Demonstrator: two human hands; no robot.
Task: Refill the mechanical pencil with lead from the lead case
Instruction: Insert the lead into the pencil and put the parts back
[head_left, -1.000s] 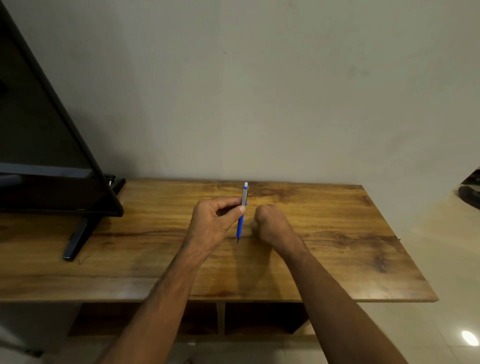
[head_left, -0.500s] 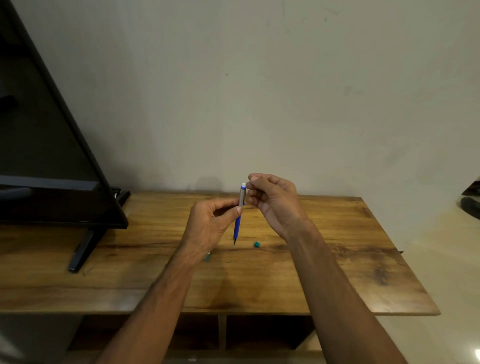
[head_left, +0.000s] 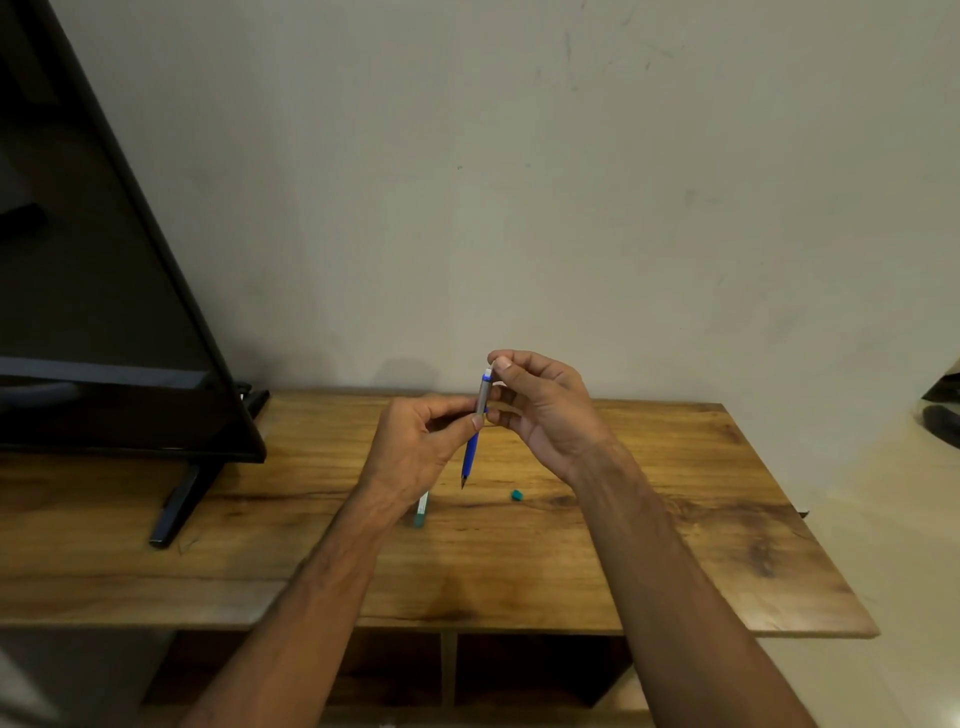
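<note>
My left hand (head_left: 415, 447) pinches a blue and grey mechanical pencil (head_left: 475, 434) at mid-barrel and holds it nearly upright, tip down, above the wooden table (head_left: 675, 545). My right hand (head_left: 545, 410) is at the pencil's top end, thumb and forefinger pinched there; whether a lead is between them is too small to tell. The clear lead case (head_left: 421, 510) with a teal end lies on the table partly under my left wrist. Its small teal cap (head_left: 516, 495) lies to the right of the pencil tip.
A black flat screen (head_left: 104, 312) on a stand (head_left: 176, 512) fills the left side of the table. A plain wall rises behind. Open shelf compartments (head_left: 519, 670) sit below the tabletop. A dark object (head_left: 943, 415) shows at the right edge.
My right hand rose from the table to the pencil's top and pinches there. The teal cap and the lead case came into sight on the table. The left hand has kept the pencil upright.
</note>
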